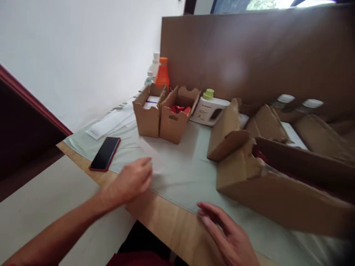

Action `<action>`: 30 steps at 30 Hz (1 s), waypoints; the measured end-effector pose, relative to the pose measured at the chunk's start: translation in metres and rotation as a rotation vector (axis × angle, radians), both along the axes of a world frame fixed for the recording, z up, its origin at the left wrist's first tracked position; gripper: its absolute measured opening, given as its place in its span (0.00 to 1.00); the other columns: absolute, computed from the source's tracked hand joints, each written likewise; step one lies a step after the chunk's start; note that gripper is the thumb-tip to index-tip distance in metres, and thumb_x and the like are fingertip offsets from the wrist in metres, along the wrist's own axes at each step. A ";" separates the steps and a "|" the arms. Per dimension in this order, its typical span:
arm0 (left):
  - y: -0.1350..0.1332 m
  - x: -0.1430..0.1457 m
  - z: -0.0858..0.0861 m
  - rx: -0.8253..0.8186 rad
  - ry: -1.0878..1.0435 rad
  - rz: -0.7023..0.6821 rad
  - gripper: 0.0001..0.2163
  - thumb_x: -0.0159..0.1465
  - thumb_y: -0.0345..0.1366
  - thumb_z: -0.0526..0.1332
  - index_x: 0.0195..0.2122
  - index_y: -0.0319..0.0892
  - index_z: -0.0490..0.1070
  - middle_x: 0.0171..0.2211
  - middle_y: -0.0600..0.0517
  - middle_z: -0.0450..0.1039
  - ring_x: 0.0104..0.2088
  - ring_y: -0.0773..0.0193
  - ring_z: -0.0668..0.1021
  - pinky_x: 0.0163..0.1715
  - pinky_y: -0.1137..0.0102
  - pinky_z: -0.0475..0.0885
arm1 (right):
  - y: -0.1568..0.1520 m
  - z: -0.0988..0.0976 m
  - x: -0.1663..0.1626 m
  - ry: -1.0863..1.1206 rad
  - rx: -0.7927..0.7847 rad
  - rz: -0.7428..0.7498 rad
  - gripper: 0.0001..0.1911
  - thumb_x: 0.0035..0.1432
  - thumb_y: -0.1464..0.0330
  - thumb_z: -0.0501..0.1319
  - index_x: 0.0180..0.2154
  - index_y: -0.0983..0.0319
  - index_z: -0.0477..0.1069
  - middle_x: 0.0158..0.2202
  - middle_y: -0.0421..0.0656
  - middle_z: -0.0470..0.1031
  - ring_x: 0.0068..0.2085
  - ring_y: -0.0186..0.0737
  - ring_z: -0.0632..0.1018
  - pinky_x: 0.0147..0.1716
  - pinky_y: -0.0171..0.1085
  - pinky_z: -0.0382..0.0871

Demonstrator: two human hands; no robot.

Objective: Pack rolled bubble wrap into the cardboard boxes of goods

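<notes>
My left hand [133,181] reaches over the near edge of the wooden table [172,225], fingers curled and blurred, touching a thin pale sheet [151,151] that lies on the light green cover [191,173]. Whether it grips the sheet is unclear. My right hand [227,232] hovers low at the table's front edge with fingers stretched out, holding nothing. A red-cased phone [105,153] lies face up to the left of my left hand.
Two small open cardboard boxes [163,112] stand mid-table, one with red items. A large open cardboard box [280,181] fills the right. A white bottle with green cap [209,107], an orange bottle [162,75] and papers [111,123] sit behind. A brown board [257,51] backs the table.
</notes>
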State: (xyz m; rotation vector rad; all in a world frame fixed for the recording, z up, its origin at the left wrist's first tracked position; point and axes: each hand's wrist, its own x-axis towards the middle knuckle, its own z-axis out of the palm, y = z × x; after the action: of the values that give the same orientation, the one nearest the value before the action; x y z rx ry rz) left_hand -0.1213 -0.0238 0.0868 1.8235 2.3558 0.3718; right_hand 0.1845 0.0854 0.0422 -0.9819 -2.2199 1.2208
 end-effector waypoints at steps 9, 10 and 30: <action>0.023 0.155 -0.023 -0.180 -0.187 -0.278 0.28 0.65 0.47 0.64 0.63 0.39 0.66 0.45 0.37 0.79 0.45 0.41 0.82 0.44 0.53 0.78 | 0.001 -0.003 0.018 0.010 0.285 -0.103 0.15 0.67 0.65 0.58 0.52 0.58 0.78 0.55 0.50 0.80 0.55 0.50 0.81 0.56 0.51 0.76; 0.023 0.151 -0.021 -0.185 -0.217 -0.289 0.30 0.65 0.47 0.64 0.66 0.40 0.64 0.48 0.36 0.78 0.46 0.40 0.81 0.44 0.52 0.77 | -0.003 -0.006 0.025 0.023 0.332 -0.122 0.15 0.68 0.67 0.58 0.52 0.58 0.78 0.55 0.50 0.79 0.56 0.50 0.80 0.58 0.51 0.75; -0.037 0.079 -0.045 -0.010 -0.504 -0.502 0.36 0.57 0.24 0.58 0.69 0.51 0.63 0.69 0.48 0.65 0.72 0.49 0.61 0.68 0.50 0.62 | -0.041 -0.028 0.012 -0.034 0.402 0.150 0.11 0.68 0.75 0.55 0.42 0.60 0.76 0.42 0.47 0.83 0.43 0.48 0.80 0.45 0.46 0.75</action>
State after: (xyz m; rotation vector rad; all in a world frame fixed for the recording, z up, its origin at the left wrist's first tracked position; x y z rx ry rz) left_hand -0.0427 -0.0609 0.0419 1.9441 1.5149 0.6518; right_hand 0.1964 0.0445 0.0142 -0.6912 -2.4696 0.7681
